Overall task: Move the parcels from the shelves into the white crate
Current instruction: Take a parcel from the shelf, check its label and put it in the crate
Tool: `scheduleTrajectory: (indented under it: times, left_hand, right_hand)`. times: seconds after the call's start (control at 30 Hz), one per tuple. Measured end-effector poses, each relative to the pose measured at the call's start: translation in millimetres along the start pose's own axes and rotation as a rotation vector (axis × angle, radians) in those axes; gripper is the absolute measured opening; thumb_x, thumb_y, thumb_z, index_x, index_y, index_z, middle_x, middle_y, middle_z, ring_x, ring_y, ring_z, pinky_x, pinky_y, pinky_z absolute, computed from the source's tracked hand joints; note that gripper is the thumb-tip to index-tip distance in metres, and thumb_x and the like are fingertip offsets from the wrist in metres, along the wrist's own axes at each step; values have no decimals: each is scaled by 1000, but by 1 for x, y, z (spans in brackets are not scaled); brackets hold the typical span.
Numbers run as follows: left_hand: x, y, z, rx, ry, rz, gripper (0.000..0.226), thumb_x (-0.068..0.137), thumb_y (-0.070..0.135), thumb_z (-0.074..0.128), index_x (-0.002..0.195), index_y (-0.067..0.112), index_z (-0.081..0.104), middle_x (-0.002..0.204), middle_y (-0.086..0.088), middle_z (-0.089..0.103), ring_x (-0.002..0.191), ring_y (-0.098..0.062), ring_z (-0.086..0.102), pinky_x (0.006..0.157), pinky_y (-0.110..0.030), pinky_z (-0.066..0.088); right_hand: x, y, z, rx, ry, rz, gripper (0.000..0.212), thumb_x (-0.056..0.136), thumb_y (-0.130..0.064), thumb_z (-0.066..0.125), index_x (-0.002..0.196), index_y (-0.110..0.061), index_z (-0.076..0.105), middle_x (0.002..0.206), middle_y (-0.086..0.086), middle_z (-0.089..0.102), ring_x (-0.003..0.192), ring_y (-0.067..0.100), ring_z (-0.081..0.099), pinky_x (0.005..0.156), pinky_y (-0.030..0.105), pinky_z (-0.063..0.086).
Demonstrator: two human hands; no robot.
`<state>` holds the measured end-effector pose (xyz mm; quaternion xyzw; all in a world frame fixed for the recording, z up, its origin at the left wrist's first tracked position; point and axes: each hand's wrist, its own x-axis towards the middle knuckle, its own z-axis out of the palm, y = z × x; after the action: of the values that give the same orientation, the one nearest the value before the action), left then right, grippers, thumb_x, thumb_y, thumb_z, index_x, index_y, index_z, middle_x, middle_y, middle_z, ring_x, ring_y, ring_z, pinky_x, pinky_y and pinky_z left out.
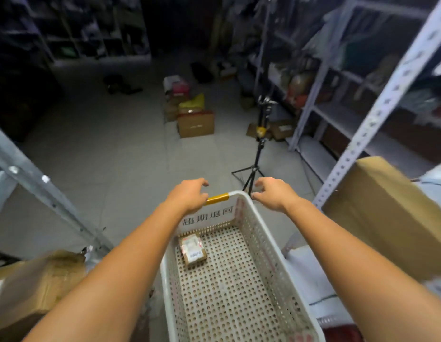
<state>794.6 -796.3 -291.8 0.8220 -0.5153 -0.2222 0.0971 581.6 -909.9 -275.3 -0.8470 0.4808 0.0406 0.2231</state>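
A white perforated crate [261,245] stands in front of me, with a yellow-taped far rim [217,198] and a printed label on its far wall. One small brown parcel [193,251] with a white label lies on the crate floor near the far left corner. My left hand [187,195] hovers over the far left corner of the rim, fingers loosely curled, holding nothing. My right hand [273,193] is at the far right corner, fingers also loosely curled, its thumb tip touching the rim. A large cardboard parcel [387,213] sits on the right shelf.
Metal shelving [377,112] lines the right side and a steel upright [42,186] runs down the left. A black tripod stand [255,164] rises just beyond the crate. Cardboard boxes [196,124] lie on the floor further off, and another brown box [34,287] is at lower left.
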Motion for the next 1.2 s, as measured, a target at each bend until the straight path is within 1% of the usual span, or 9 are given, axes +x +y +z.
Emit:
scheduleTrajectory:
  times: [0.13, 0.37, 0.53, 0.6, 0.67, 0.8, 0.93, 1.07, 1.2]
  left_hand:
    - [-29, 37, -31, 60, 21, 111, 44, 98, 35, 50, 141, 28, 46, 139, -6, 55, 122, -27, 55, 96, -41, 49]
    - [-91, 114, -58, 102, 62, 260, 42, 97, 38, 52, 139, 28, 49, 134, -2, 59, 119, -23, 57, 98, -41, 49]
    - [-150, 181, -51, 152, 95, 370, 40, 96, 41, 52, 135, 31, 51, 129, 1, 61, 112, -22, 58, 90, -36, 50]
    - [-175, 214, -42, 190, 89, 437, 40, 96, 40, 53, 134, 30, 52, 128, 1, 60, 112, -22, 57, 87, -35, 50]
    - [-200, 250, -29, 214, 85, 517, 39, 96, 37, 55, 134, 27, 53, 127, 0, 61, 113, -23, 58, 85, -34, 49]
    - [-247, 332, 7, 175, 61, 690, 40, 95, 30, 57, 134, 22, 56, 128, -5, 62, 114, -25, 59, 96, -34, 48]
    - [-292, 420, 48, 217, -23, 862, 42, 96, 37, 54, 137, 28, 51, 132, -3, 60, 113, -26, 59, 85, -30, 45]
    - [-339, 509, 91, 219, -110, 1039, 43, 93, 38, 53, 136, 31, 51, 135, -3, 58, 119, -27, 56, 98, -35, 46]
    - [-392, 594, 129, 200, -191, 1241, 44, 94, 40, 57, 136, 28, 52, 131, -5, 63, 117, -26, 59, 97, -32, 46]
  right_hand:
    - [-58, 1, -36, 16, 79, 44, 43, 96, -37, 56, 134, -18, 55, 130, 8, 62, 118, 28, 57, 90, 35, 47]
    - [-166, 20, -95, 72, 225, 83, 47, 94, -40, 57, 137, -19, 54, 137, 6, 58, 125, 25, 54, 103, 36, 44]
    - [-257, 59, -115, 132, 355, 119, 41, 92, -39, 61, 124, -14, 62, 129, 3, 61, 110, 23, 61, 95, 38, 50]
    - [-301, 80, -120, 145, 384, 155, 40, 92, -39, 60, 124, -16, 62, 126, 1, 61, 110, 24, 60, 94, 37, 49]
    - [-346, 105, -122, 182, 401, 215, 43, 92, -40, 59, 131, -22, 58, 127, 2, 62, 113, 23, 60, 95, 36, 49]
    - [-436, 163, -129, 194, 497, 354, 40, 93, -37, 61, 130, -21, 59, 125, 5, 64, 113, 23, 60, 95, 32, 47]
    - [-530, 219, -139, 170, 565, 546, 40, 92, -36, 62, 128, -19, 60, 119, 7, 67, 112, 27, 61, 93, 31, 46]
    - [-623, 263, -145, 143, 624, 759, 43, 91, -41, 62, 129, -22, 59, 119, 4, 67, 113, 27, 61, 95, 32, 48]
    - [-710, 290, -144, 117, 678, 963, 37, 91, -40, 61, 122, -21, 65, 122, 5, 66, 111, 29, 61, 94, 36, 50]
